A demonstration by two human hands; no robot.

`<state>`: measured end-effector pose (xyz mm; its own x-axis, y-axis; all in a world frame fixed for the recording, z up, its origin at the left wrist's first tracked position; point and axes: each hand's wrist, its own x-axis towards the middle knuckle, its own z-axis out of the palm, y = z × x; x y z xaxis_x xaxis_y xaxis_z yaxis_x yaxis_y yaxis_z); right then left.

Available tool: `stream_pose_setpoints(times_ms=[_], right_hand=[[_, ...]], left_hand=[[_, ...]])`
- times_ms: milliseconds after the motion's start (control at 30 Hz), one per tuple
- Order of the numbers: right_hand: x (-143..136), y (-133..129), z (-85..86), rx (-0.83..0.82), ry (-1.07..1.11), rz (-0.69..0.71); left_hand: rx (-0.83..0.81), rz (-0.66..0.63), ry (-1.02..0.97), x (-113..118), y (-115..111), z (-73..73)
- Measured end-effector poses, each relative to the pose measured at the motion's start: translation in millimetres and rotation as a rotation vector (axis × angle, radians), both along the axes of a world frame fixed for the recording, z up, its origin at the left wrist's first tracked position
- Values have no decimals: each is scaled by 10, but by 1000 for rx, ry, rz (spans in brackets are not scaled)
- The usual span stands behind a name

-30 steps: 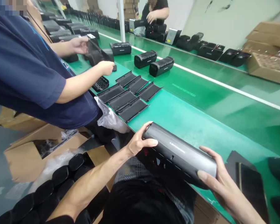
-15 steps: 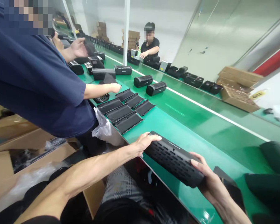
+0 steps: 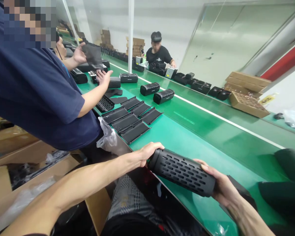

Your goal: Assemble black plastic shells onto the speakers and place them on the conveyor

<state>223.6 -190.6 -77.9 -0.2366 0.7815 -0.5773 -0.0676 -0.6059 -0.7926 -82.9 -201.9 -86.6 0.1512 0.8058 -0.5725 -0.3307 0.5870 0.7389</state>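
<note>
A black speaker housing (image 3: 183,170) with rows of oblong slots is held tilted over the near edge of the green bench. My left hand (image 3: 151,152) grips its left end, thumb on top. Around the right end wraps my right hand (image 3: 215,180), with the thumb on the upper edge. The slotted face is turned up toward the camera. Beyond my left hand, several curved black panels (image 3: 135,131) lie in rows on the bench.
At the left a person in a dark blue shirt (image 3: 39,85) holds a dark mesh sheet (image 3: 92,55). Black speakers (image 3: 163,96) stand on the green belt (image 3: 199,118). Another person (image 3: 159,52) sits across. Dark rolls (image 3: 282,196) lie right; an open carton (image 3: 71,164) is lower left.
The housing has rolled in my hands, so the slotted face shows more and the lettered top is out of sight. The neighbour's hand has lifted from the bench toward the mesh sheet.
</note>
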Motion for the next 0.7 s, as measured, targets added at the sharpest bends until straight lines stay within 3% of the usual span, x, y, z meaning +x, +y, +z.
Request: stream_pose_setpoints(times_ms=[100,167,300,367,433,533,633,700], right_hand=[[55,47,79,-40,-31,28],[37,18,70,48,-23,-18],[-327,-303,-272,465,117,-188],[-602,-514,-465,558,104,-162],[-783,-638,-507,552,65,-101],[-712,-605,-231,589,-49,12],[-417,-468,173,804,-395,231],[-300,-396,336,943,-664,423]], left_hand=[[-65,61,-29,-31,-129,12],[-103,119,-113,-48,-247,16],[-146,263,-401,148,-547,-82],[-88,381,-497,356,-705,-197],[21,421,-509,505,-841,-316],[185,235,-300,408,-918,-364],[422,206,-99,49,-793,-179],[622,126,-29,-125,-659,-23]])
